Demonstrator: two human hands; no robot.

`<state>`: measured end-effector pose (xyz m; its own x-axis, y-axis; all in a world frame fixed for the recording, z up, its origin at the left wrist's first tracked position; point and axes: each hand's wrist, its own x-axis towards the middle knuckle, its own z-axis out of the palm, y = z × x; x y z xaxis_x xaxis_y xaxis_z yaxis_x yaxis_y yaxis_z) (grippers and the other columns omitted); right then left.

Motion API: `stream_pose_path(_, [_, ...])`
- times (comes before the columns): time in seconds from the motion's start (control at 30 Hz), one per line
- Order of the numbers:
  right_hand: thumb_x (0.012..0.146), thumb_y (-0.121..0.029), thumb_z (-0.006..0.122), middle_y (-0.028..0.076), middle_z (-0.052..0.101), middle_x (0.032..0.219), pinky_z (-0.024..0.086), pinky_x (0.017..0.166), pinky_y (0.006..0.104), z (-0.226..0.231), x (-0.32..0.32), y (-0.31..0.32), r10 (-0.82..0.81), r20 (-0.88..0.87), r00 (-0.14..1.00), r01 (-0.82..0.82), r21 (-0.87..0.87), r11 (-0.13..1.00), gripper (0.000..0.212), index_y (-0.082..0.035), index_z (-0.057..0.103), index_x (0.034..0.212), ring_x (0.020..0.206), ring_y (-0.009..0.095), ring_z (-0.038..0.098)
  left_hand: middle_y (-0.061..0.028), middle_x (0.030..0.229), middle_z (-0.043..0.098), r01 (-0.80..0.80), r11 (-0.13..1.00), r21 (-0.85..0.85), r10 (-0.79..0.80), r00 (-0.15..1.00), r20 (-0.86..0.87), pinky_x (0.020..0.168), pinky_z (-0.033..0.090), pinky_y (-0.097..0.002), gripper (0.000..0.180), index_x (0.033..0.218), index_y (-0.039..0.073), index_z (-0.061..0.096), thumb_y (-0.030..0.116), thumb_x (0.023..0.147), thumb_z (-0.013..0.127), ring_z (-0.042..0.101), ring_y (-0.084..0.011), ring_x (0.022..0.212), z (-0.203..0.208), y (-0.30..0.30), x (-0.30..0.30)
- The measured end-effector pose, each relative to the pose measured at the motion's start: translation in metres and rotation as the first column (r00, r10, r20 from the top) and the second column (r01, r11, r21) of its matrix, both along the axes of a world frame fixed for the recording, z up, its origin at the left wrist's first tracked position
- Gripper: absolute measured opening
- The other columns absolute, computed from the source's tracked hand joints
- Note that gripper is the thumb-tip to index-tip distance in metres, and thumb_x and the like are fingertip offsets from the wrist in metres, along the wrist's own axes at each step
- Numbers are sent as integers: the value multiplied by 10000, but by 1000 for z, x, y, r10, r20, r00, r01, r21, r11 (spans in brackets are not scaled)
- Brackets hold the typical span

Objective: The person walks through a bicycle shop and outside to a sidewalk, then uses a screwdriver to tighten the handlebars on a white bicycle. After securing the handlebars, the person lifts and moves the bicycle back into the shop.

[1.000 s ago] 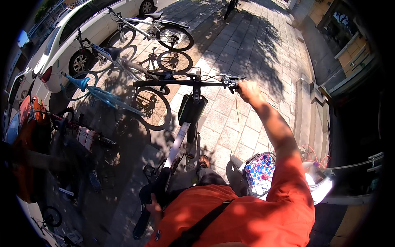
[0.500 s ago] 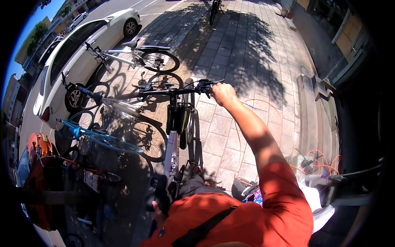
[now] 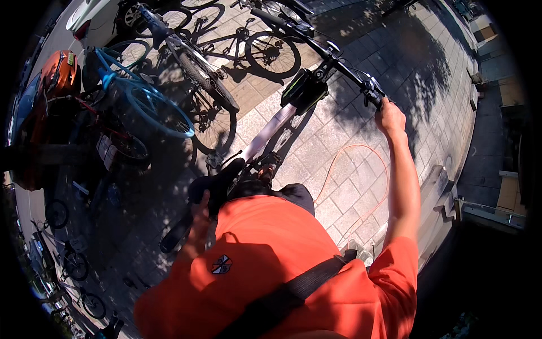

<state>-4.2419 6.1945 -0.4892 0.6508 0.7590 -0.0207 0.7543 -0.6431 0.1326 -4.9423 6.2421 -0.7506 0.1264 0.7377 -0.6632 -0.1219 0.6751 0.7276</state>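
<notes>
My right hand [image 3: 390, 118] is closed round the right end of a bicycle handlebar [image 3: 350, 73], my arm stretched forward. The bicycle has a white frame tube [image 3: 271, 131] and a black bag [image 3: 305, 90] with yellow-green edging behind the handlebar. My left hand [image 3: 199, 223] is at the side of the black saddle [image 3: 217, 181], close to my body. Its thumb shows against the saddle, and the other fingers are partly hidden in shade. The bicycle stands at my left side, its front pointing to the far right.
To the left are parked a light blue bicycle [image 3: 144, 96], a white one [image 3: 197, 73] and an orange scooter [image 3: 59, 76]. A white car [image 3: 82, 14] stands beyond them. An orange cable [image 3: 339, 152] loops over the paving on my right, near stone steps [image 3: 432, 186].
The bicycle's front and my right hand have shifted right in the view, while the parked bicycles have moved left and up. Both hands stay at the handlebar and saddle.
</notes>
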Motion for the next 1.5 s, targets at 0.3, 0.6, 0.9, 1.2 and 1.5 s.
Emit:
stream_pose_path(0.3, [914,-239,602,212,741,1107,535,887,554,-3,120,-32,-201,-106,974,194,-78,978,406,-205,606,1318,1074,443,689,-59,1300,696,114,985,127,-82,968,-236,1032,497,-373,696,1390,56,643,446,859,866,670,-210,1128,33,5,161])
stream_pose_path(0.6, [888,-244,650,208,742,1109,545,887,539,-10,240,-45,-232,-142,962,227,-51,973,426,-164,616,1306,1061,428,696,-25,1341,666,-47,999,-25,42,984,-173,1050,482,-352,450,1402,98,630,302,1010,717,627,-191,1191,56,22,305])
stream_pose_path(0.9, [895,-277,689,185,753,1080,547,869,518,-20,383,-44,-248,-185,951,247,-29,969,385,-158,649,1259,1035,420,705,-73,1287,693,124,987,-102,-148,948,-283,1030,513,-361,706,1402,27,623,373,846,886,660,-209,1146,59,44,443])
stream_pose_path(1.2, [889,-282,676,166,760,957,552,810,498,-16,501,-20,-232,-197,953,240,19,971,369,-103,674,1212,906,384,732,-61,1190,730,129,959,253,-111,990,-85,979,516,-330,448,1261,36,697,256,901,849,660,-157,1083,76,95,603])
stream_pose_path(1.5, [825,-233,680,103,679,752,507,591,408,-16,661,15,-266,-261,928,281,21,960,253,-36,660,983,611,227,620,-105,1167,752,231,973,24,-218,945,-243,961,537,-349,627,1238,47,729,442,789,915,690,-189,1069,49,159,716])
